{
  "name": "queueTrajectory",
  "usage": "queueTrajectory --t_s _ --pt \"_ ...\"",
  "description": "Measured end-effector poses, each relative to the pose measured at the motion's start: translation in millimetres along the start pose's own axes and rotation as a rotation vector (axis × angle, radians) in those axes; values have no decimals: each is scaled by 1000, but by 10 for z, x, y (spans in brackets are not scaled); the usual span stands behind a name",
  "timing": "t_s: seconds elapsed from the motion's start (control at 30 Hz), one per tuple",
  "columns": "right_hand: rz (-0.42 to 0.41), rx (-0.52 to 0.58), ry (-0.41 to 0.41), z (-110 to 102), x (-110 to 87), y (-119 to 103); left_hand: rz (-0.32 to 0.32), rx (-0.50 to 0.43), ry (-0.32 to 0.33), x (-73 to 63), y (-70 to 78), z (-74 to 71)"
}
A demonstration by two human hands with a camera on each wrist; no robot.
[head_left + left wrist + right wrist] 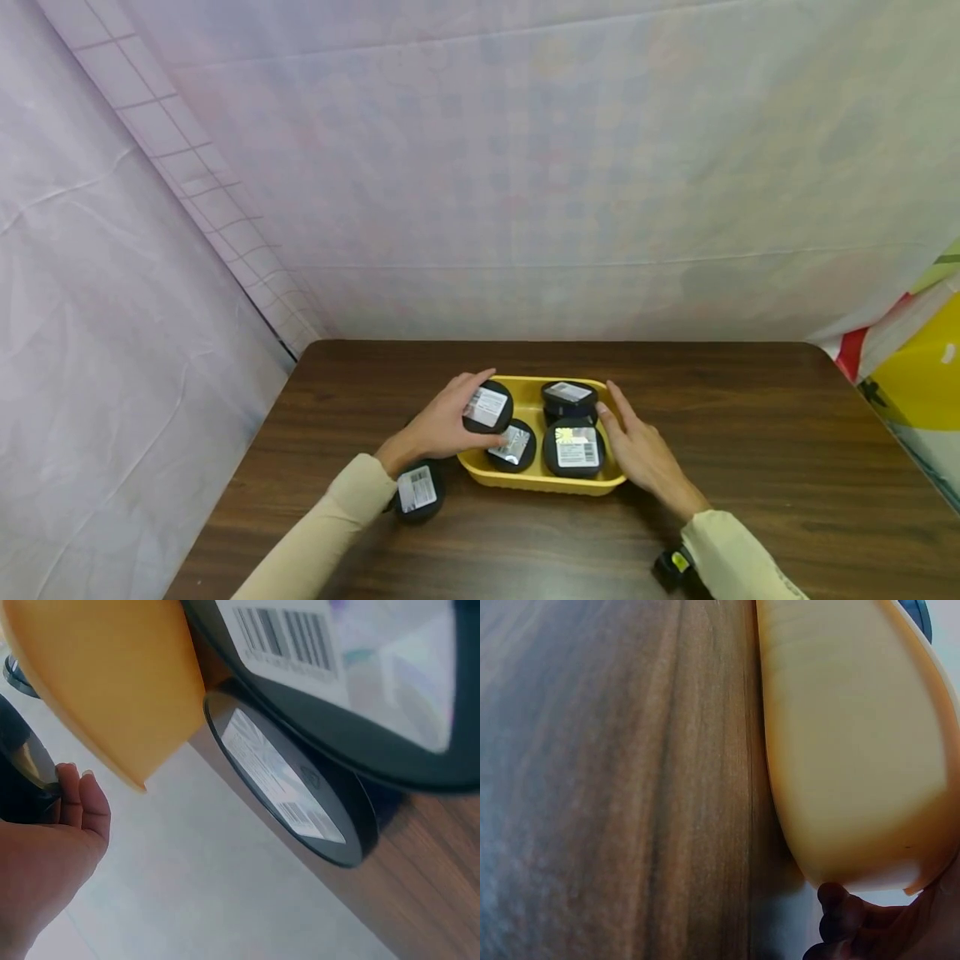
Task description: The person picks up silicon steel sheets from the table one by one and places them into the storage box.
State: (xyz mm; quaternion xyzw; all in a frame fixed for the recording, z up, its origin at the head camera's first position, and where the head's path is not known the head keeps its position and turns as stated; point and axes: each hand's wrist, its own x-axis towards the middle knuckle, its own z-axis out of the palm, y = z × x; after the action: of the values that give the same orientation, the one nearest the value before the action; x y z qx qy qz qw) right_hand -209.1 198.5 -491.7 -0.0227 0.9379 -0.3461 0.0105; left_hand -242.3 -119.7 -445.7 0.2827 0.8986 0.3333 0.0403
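My left hand grips a flat round black container with a white label, over the left end of a yellow basket. Beneath it, a second black container leans inside. At the basket's right end, my right hand holds the rim, thumb on the inner side and fingers outside. Close by that thumb are a front container and, behind it, a stacked one. In the left wrist view, the left fingers curl at the held container's edge.
On the table, left of the basket, lies a labelled black container beside my left wrist. The left wrist view has another such container there. A small black object with a yellow mark sits by the right sleeve. White cloth hangs behind.
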Motion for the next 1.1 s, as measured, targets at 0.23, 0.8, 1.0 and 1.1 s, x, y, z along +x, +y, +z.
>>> queueTrajectory --t_s 0.23,0.8,1.0,1.1 --pt "-2 -5 6 -7 7 0 -15 5 -41 61 45 74" --pt "-2 -8 6 -6 10 -2 -17 118 -101 209 85 267" --pt "4 -6 2 0 5 -5 -42 174 -119 234 77 297" --pt "2 -9 5 1 2 1 -45 217 -120 255 84 307"
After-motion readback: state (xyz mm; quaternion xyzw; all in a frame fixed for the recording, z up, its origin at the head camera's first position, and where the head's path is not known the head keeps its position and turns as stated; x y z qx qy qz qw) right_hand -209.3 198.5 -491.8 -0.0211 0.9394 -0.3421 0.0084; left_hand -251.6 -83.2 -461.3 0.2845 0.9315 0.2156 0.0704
